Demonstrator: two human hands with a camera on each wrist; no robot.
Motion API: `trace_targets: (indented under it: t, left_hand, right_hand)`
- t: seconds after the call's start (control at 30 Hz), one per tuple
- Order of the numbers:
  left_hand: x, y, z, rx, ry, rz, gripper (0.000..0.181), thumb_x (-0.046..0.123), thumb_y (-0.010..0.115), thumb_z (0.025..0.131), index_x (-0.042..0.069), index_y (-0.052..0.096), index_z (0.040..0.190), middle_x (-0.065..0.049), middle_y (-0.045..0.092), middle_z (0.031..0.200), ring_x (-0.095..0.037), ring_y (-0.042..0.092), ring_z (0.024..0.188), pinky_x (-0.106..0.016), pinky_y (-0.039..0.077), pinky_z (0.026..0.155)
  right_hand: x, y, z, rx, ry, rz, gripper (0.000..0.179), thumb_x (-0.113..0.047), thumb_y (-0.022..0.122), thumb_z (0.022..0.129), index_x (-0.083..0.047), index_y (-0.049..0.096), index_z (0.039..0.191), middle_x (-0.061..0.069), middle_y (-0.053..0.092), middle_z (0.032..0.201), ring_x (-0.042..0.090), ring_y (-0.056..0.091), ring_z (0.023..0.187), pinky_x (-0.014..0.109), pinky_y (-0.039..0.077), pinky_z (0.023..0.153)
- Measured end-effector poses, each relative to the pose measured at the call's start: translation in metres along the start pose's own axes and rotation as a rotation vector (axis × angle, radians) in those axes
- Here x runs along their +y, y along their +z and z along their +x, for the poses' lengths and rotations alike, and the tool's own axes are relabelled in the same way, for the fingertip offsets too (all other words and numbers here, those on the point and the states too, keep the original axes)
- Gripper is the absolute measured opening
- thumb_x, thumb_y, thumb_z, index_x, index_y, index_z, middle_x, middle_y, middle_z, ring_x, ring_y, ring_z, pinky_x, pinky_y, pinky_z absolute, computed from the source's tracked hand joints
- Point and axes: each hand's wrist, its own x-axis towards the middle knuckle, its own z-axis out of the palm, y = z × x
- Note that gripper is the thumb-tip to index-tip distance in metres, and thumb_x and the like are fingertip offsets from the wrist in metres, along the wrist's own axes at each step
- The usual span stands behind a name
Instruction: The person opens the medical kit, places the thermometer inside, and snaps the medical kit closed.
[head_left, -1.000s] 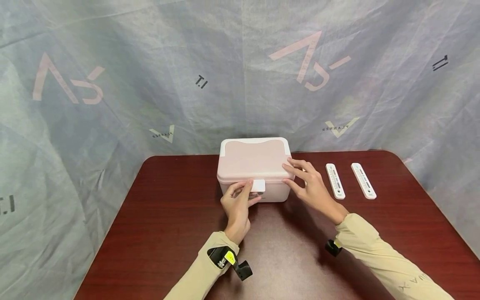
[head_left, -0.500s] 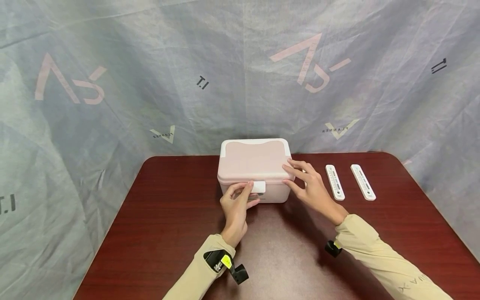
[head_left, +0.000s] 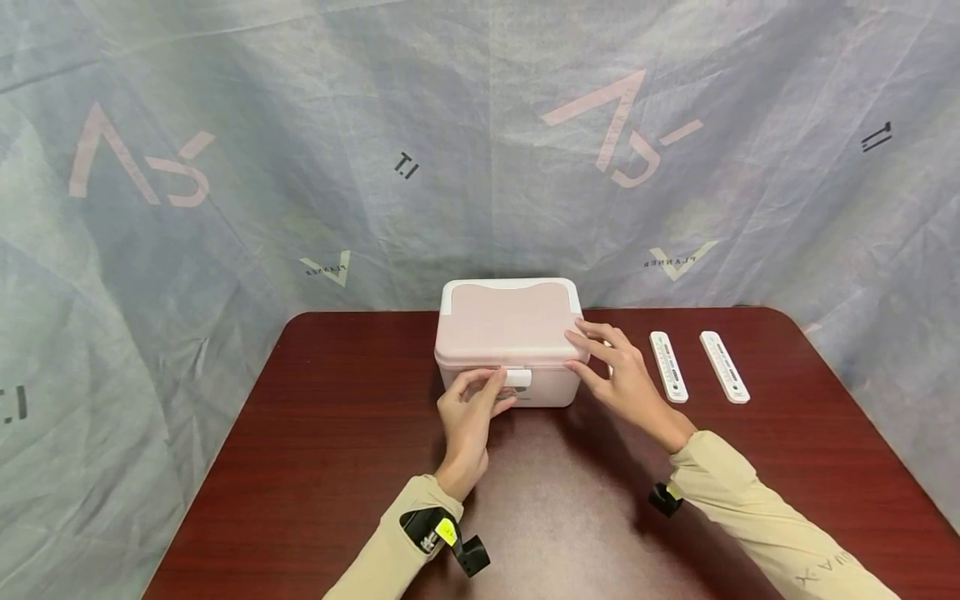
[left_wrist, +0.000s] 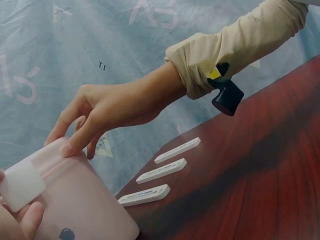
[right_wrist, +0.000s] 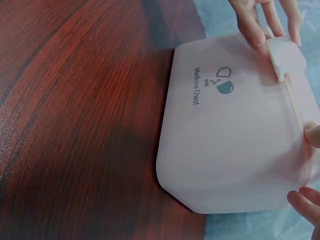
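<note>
A pale pink medicine chest (head_left: 513,321) with white trim stands at the table's back, its lid down. "Medicine Chest" and a capsule print show on its front in the right wrist view. My left hand (head_left: 467,417) pinches the white latch (head_left: 519,378) at the front, thumb on its near side. In the right wrist view the latch (right_wrist: 287,55) stands out from the front. My right hand (head_left: 626,375) holds the chest's right front corner, fingertips on the lid and thumb at the seam. Part of the left hand is cut off in the left wrist view.
Two white strips with dark markings, one nearer (head_left: 669,367) and one farther right (head_left: 725,367), lie beside the chest. A third strip (left_wrist: 145,195) shows in the left wrist view. A grey printed cloth (head_left: 480,167) hangs behind the dark red table (head_left: 337,433).
The latch has tilted, looking narrower and slightly lower in the head view. My left hand and wrist have shifted a little down and left. The right hand keeps its place on the corner.
</note>
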Motion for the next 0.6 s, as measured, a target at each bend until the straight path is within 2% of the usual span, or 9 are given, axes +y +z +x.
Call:
trace_targets:
  t: [0.2,0.23,0.33,0.4,0.43,0.47,0.5,0.6]
  left_hand:
    - [0.000,-0.006,0.002,-0.042,0.000,0.010,0.027,0.003,0.076,0.079,-0.014,0.062,0.096,-0.021,0.066,0.092,-0.039,0.066,0.086,-0.046,0.056,0.071]
    - [-0.005,-0.008,0.004,-0.046,0.008,0.014,0.028,0.003,0.076,0.079,-0.014,0.062,0.096,-0.023,0.066,0.092,-0.039,0.066,0.086,-0.047,0.056,0.071]
    - [-0.042,-0.025,0.021,-0.102,0.093,-0.003,0.024,0.005,0.075,0.080,-0.008,0.065,0.097,-0.022,0.066,0.093,-0.034,0.068,0.084,-0.045,0.056,0.069]
    - [-0.068,-0.038,0.034,-0.134,0.121,-0.019,0.026,0.009,0.077,0.079,-0.004,0.067,0.099,-0.022,0.066,0.095,-0.033,0.068,0.084,-0.046,0.056,0.069]
    - [-0.067,-0.038,0.034,-0.133,0.115,-0.016,0.026,0.008,0.077,0.079,-0.005,0.067,0.100,-0.023,0.066,0.095,-0.035,0.068,0.085,-0.045,0.056,0.069]
    - [-0.076,-0.043,0.038,-0.141,0.113,-0.024,0.028,0.009,0.078,0.079,-0.003,0.068,0.101,-0.023,0.066,0.096,-0.035,0.067,0.086,-0.045,0.056,0.070]
    - [-0.077,-0.045,0.039,-0.134,0.094,-0.011,0.032,0.012,0.080,0.077,-0.003,0.067,0.103,-0.024,0.065,0.098,-0.038,0.067,0.088,-0.048,0.055,0.071]
    - [-0.077,-0.046,0.039,-0.130,0.068,-0.004,0.034,0.010,0.080,0.076,-0.005,0.067,0.104,-0.026,0.064,0.099,-0.039,0.066,0.089,-0.049,0.055,0.073]
  right_hand:
    - [0.000,0.000,0.000,0.006,0.005,-0.003,0.045,-0.004,0.081,0.072,-0.001,0.068,0.115,0.017,0.058,0.125,0.028,0.057,0.104,0.043,0.042,0.083]
    - [0.000,0.000,0.000,0.004,0.009,-0.005,0.045,-0.005,0.081,0.072,-0.002,0.068,0.115,0.017,0.058,0.126,0.028,0.057,0.104,0.042,0.042,0.083]
    - [-0.001,0.000,0.000,-0.004,0.017,-0.013,0.045,-0.006,0.080,0.073,-0.002,0.068,0.116,0.016,0.058,0.126,0.027,0.057,0.104,0.040,0.041,0.085]
    - [-0.001,0.000,0.001,-0.005,0.016,-0.014,0.045,-0.006,0.080,0.073,-0.002,0.068,0.116,0.016,0.058,0.126,0.026,0.057,0.103,0.040,0.041,0.085]
    - [-0.001,0.000,0.001,-0.005,0.016,-0.014,0.045,-0.006,0.080,0.073,-0.002,0.068,0.116,0.017,0.058,0.126,0.026,0.057,0.103,0.040,0.040,0.085]
    - [-0.001,0.000,0.001,-0.005,0.016,-0.014,0.044,-0.006,0.080,0.073,-0.002,0.068,0.116,0.017,0.058,0.126,0.027,0.058,0.103,0.040,0.040,0.085]
    - [-0.001,0.000,0.002,-0.006,0.018,-0.016,0.045,-0.006,0.080,0.073,-0.002,0.068,0.116,0.016,0.058,0.126,0.027,0.057,0.103,0.040,0.041,0.085]
    - [-0.002,0.000,0.003,-0.009,0.018,-0.020,0.045,-0.006,0.080,0.073,-0.002,0.068,0.116,0.016,0.058,0.126,0.027,0.057,0.104,0.040,0.042,0.084]
